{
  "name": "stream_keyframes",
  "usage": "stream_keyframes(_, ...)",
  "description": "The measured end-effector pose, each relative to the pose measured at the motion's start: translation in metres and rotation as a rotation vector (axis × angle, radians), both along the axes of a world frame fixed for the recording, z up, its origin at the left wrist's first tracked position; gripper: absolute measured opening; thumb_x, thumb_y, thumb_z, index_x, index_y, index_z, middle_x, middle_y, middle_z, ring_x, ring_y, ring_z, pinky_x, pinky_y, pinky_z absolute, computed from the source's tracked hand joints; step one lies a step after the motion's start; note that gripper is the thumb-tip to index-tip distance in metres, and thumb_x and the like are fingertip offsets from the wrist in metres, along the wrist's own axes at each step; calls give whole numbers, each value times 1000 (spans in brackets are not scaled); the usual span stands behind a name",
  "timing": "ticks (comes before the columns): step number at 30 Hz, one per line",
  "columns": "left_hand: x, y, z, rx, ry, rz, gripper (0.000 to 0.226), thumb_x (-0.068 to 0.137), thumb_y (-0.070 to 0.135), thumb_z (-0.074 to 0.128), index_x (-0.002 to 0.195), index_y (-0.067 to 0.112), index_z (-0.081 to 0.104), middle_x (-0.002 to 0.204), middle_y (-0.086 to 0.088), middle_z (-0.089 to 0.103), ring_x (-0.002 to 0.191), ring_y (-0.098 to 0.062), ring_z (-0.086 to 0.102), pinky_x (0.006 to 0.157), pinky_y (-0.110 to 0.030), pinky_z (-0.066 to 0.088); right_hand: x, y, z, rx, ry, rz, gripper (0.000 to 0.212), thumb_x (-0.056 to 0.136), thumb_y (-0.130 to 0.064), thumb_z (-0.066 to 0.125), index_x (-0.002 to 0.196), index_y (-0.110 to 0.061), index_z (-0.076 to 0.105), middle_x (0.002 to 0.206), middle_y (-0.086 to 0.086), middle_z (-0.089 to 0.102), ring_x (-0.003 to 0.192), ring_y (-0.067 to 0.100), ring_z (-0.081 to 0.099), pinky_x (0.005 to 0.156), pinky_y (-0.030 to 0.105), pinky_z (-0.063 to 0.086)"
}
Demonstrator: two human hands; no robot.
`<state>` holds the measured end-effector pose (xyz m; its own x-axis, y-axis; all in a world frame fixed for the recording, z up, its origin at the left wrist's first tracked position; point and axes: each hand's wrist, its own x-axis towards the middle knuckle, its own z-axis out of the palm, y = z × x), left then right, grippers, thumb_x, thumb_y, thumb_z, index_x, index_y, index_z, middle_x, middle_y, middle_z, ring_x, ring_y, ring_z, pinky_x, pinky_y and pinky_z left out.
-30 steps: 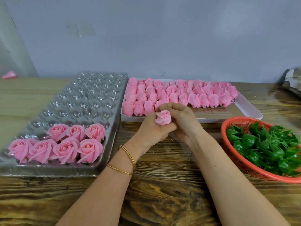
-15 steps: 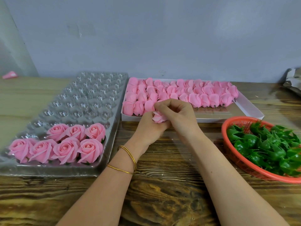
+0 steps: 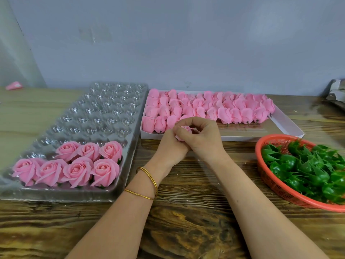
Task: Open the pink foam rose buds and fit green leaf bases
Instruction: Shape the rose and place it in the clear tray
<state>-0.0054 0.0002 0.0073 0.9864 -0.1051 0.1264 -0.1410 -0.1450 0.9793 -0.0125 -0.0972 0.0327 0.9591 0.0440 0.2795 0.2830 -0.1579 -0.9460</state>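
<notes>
Across the dark-grained wooden tabletop (image 3: 186, 184), the biggest item is the clear plastic blister tray with rows of round cups (image 3: 104, 113), at the left; seven opened pink foam roses (image 3: 74, 161) fill its two nearest rows and every cup behind them is bare. Next in size, the shallow white cardboard box (image 3: 287, 126) at centre back holds the packed, closed pink foam buds (image 3: 214, 107) lying on their sides. At the right edge sits the orange plastic mesh basket (image 3: 265, 165) heaped with glossy green plastic leaf bases (image 3: 306, 169).

Smaller again, both hands meet just in front of the box. The left hand (image 3: 168, 146) is curled under a single pink foam bud (image 3: 183, 132), cupping it from below, and the right hand (image 3: 201, 137) is closed over the top with its fingertips pinching at the petals. Most of the bud is hidden between them, so I cannot tell how far its petals have been spread, and no green base seems to be on it yet.

Risks from here, as I judge them: the thin foam petals could tear or crease if pulled outward too hard; squeezing from below could flatten the bud's centre; and an uneven spread would leave the flower lopsided beside the finished ones. A stray elbow could also nudge the basket, which sits close to the right forearm.
</notes>
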Motion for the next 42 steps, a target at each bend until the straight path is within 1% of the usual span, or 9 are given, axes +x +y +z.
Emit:
stream_keyframes(7, -4, 1, 2, -11, -48, 4, 41, 90, 17, 58, 71, 53, 68, 71, 25, 70, 72, 8, 66, 57, -11, 50, -3, 1, 3, 16, 45, 25, 25, 79, 2, 74, 75, -23, 72, 82, -3, 71, 83, 9, 66, 91, 35, 55)
stream_keyframes(13, -3, 0, 0, 64, -106, 68, 55, 92, 15, 57, 63, 61, 63, 63, 39, 60, 67, 22, 56, 51, 0, 39, -6, 3, 4, -4, 107, 47, 15, 81, -5, 76, 92, -16, 75, 95, -1, 72, 94, 7, 67, 98, 38, 53)
stream_keyframes(17, 2, -3, -4, 104, -61, 147, 40, 93, 15, 57, 58, 33, 61, 56, 21, 61, 60, 13, 57, 53, 1, 38, -4, -2, 1, -63, 187, 137, 29, 85, -20, 75, 113, -14, 72, 104, -5, 72, 101, 4, 66, 97, 29, 52)
stream_keyframes(20, 2, -3, -3, 43, -21, 112, 25, 82, 19, 61, 59, 29, 63, 48, 17, 58, 46, 6, 55, 41, -5, 35, -3, -6, 4, 31, 219, 186, 20, 84, -30, 72, 101, -19, 73, 93, -7, 74, 96, 6, 68, 90, 23, 52)
stream_keyframes(23, -2, 2, 0, -90, 9, 18, 12, 74, 22, 68, 70, 33, 71, 52, 10, 59, 45, 0, 52, 42, -13, 39, 1, -10, 8, 277, 250, 112, 14, 92, -20, 62, 97, -14, 74, 94, 0, 77, 95, 11, 71, 83, 25, 53)
stream_keyframes(26, -3, 2, -1, -121, 6, -3, 28, 79, 15, 70, 62, 36, 68, 48, 12, 56, 42, 1, 48, 41, -12, 38, 3, -14, 10, 412, 236, 21, 15, 95, -7, 57, 97, -3, 72, 100, 12, 73, 99, 23, 67, 90, 36, 52)
stream_keyframes(31, -5, 0, 2, -133, 13, -34, 28, 73, 15, 65, 55, 36, 64, 40, 12, 45, 35, 1, 40, 37, -13, 30, -1, -8, 11, 338, 158, 53, 12, 90, -3, 63, 81, -2, 72, 84, 9, 74, 83, 13, 69, 77, 23, 56)
stream_keyframes(36, -6, -2, 6, -64, -34, -43, 31, 76, 17, 64, 68, 47, 67, 54, 18, 62, 50, 5, 58, 47, -12, 41, -6, -5, 11, 218, 153, 116, 11, 89, -5, 65, 80, -2, 71, 95, 29, 69, 84, 21, 65, 82, 33, 56)
stream_keyframes(42, -5, -3, 4, -106, 50, -45, 9, 68, 22, 62, 71, 30, 61, 44, 13, 48, 43, -6, 43, 46, -22, 33, -8, -3, 12, 190, 186, 166, 19, 94, -8, 58, 80, 1, 67, 93, 37, 62, 81, 22, 62, 67, 28, 55)
